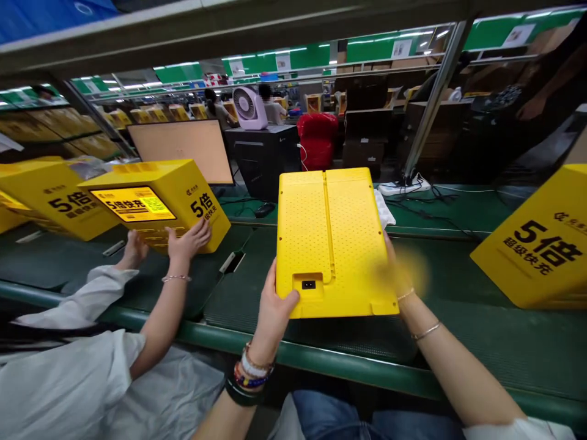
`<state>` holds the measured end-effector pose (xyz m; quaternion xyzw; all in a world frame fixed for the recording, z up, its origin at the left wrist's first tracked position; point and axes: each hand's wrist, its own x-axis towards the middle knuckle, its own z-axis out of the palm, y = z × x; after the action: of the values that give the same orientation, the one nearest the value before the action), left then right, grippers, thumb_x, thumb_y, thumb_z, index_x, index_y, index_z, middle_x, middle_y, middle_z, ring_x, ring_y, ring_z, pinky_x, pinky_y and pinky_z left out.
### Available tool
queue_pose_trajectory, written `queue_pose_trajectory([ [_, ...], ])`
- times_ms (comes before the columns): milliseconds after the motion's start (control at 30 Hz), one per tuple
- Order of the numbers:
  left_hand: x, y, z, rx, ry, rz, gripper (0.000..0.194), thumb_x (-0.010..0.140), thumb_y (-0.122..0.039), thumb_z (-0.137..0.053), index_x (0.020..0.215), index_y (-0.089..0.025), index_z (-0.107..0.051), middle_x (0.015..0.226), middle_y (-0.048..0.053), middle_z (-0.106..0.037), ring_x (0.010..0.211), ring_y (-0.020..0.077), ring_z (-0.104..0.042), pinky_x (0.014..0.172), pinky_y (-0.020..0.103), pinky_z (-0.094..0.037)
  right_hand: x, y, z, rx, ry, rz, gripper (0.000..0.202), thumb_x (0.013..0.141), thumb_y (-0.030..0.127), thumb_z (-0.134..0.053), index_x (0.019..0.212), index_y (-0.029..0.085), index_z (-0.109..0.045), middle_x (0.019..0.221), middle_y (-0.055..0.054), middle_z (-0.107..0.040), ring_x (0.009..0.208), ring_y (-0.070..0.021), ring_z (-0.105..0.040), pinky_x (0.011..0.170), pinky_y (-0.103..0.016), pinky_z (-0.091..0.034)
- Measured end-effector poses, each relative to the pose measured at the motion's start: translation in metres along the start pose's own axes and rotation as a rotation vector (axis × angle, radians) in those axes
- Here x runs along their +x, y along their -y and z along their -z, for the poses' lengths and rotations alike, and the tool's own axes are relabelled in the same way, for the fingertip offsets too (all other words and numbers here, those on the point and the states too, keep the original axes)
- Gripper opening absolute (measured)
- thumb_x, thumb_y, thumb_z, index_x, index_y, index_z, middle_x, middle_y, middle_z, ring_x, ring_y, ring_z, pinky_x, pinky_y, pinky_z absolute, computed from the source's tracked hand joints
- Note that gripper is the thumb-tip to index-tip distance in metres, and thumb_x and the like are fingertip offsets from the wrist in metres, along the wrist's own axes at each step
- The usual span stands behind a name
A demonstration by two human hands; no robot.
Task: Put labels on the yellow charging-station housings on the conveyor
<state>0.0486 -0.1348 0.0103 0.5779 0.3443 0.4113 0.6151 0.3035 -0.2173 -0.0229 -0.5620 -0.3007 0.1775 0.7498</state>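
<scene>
A yellow charging box [302,226] is tilted up over the green conveyor, one perforated face toward me. That face has a vertical groove and a small black power socket [309,285] low on its left. My left hand [274,305] grips the lower left corner, thumb on the face and fingers behind the edge. Along the box's right side, my right hand [395,275] holds the edge; its fingers are mostly hidden behind the box and a yellowish blur.
At left, a co-worker's hands [188,241] touch another yellow box [137,177] with a lit front panel. More yellow boxes stand far left and at right [541,244]. Behind the conveyor are a monitor [183,146], a mouse [265,210], a power strip [403,187] with cables and a metal post [435,98].
</scene>
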Motion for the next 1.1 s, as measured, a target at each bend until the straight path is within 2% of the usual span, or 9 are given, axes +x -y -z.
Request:
queue_pose_trajectory([
  [67, -0.009, 0.008, -0.005, 0.044, -0.014, -0.037, 0.085, 0.071, -0.023, -0.068, 0.15, -0.021, -0.037, 0.148, 0.01, -0.051, 0.131, 0.0295, -0.055, 0.107, 0.04, -0.051, 0.004, 0.027, 0.013, 0.036, -0.099, 0.052, 0.053, 0.094, 0.058, -0.054, 0.137, 0.026, -0.052, 0.131, -0.009, -0.06, 0.113, -0.0244, -0.061, 0.092, -0.041, -0.053],
  [167, -0.016, 0.017, -0.007, 0.072, -0.004, -0.059, 0.085, 0.072, -0.024, -0.068, 0.15, -0.021, -0.036, 0.151, 0.009, -0.048, 0.134, 0.0296, -0.052, 0.111, 0.041, -0.048, -0.017, 0.066, 0.031, -0.029, -0.264, 0.266, 0.035, 0.086, 0.044, -0.073, 0.113, 0.024, -0.065, 0.112, -0.005, -0.066, 0.101, -0.0199, -0.064, 0.091, -0.035, -0.053],
  [233, -0.018, 0.019, -0.006, 0.077, 0.01, -0.078, 0.085, 0.072, -0.024, -0.067, 0.151, -0.021, -0.035, 0.151, 0.01, -0.047, 0.135, 0.0299, -0.051, 0.115, 0.043, -0.045, -0.047, 0.085, 0.038, -0.185, -0.193, 0.295, 0.024, 0.083, 0.037, -0.078, 0.1, 0.023, -0.069, 0.096, -0.002, -0.067, 0.087, -0.018, -0.065, 0.079, -0.032, -0.055],
  [300, -0.02, 0.02, -0.006, 0.098, 0.009, -0.1, 0.085, 0.072, -0.023, -0.066, 0.151, -0.021, -0.035, 0.151, 0.01, -0.047, 0.137, 0.0304, -0.049, 0.117, 0.045, -0.041, -0.079, 0.093, 0.04, -0.356, -0.018, 0.184, 0.018, 0.086, 0.038, -0.075, 0.097, 0.024, -0.072, 0.092, -0.003, -0.068, 0.08, -0.0182, -0.064, 0.068, -0.03, -0.054],
  [367, -0.023, 0.019, -0.006, 0.124, 0.002, -0.12, 0.084, 0.072, -0.022, -0.065, 0.15, -0.021, -0.035, 0.152, 0.01, -0.046, 0.138, 0.0308, -0.047, 0.12, 0.047, -0.037, -0.104, 0.092, 0.038, -0.462, 0.104, 0.095, 0.019, 0.088, 0.041, -0.072, 0.098, 0.025, -0.074, 0.096, -0.005, -0.069, 0.084, -0.0203, -0.064, 0.069, -0.032, -0.055],
  [467, -0.027, 0.019, -0.008, 0.13, 0.006, -0.129, 0.085, 0.072, -0.02, -0.063, 0.151, -0.021, -0.032, 0.153, 0.011, -0.044, 0.14, 0.0306, -0.045, 0.122, 0.049, -0.033, -0.121, 0.083, 0.031, -0.526, 0.103, 0.041, 0.023, 0.087, 0.044, -0.072, 0.1, 0.025, -0.074, 0.097, -0.005, -0.069, 0.088, -0.0213, -0.064, 0.074, -0.033, -0.056],
  [633, -0.028, 0.024, -0.007, 0.161, 0.01, -0.169, 0.084, 0.072, -0.018, -0.061, 0.151, -0.022, -0.032, 0.155, 0.01, -0.042, 0.143, 0.0303, -0.041, 0.124, 0.05, -0.03, -0.124, 0.073, 0.023, -0.566, -0.015, 0.048, 0.026, 0.084, 0.048, -0.074, 0.087, 0.022, -0.068, 0.083, -0.003, -0.065, 0.072, -0.0167, -0.057, 0.06, -0.027, -0.05],
  [1100, -0.026, 0.027, -0.007, 0.189, 0.002, -0.2, 0.084, 0.073, -0.016, -0.06, 0.152, -0.023, -0.032, 0.155, 0.009, -0.041, 0.144, 0.0293, -0.04, 0.126, 0.049, -0.026, -0.128, 0.061, 0.024, -0.618, -0.021, 0.118, 0.026, 0.085, 0.048, -0.074, 0.082, 0.022, -0.068, 0.08, -0.005, -0.062, 0.074, -0.0202, -0.053, 0.06, -0.031, -0.043],
])
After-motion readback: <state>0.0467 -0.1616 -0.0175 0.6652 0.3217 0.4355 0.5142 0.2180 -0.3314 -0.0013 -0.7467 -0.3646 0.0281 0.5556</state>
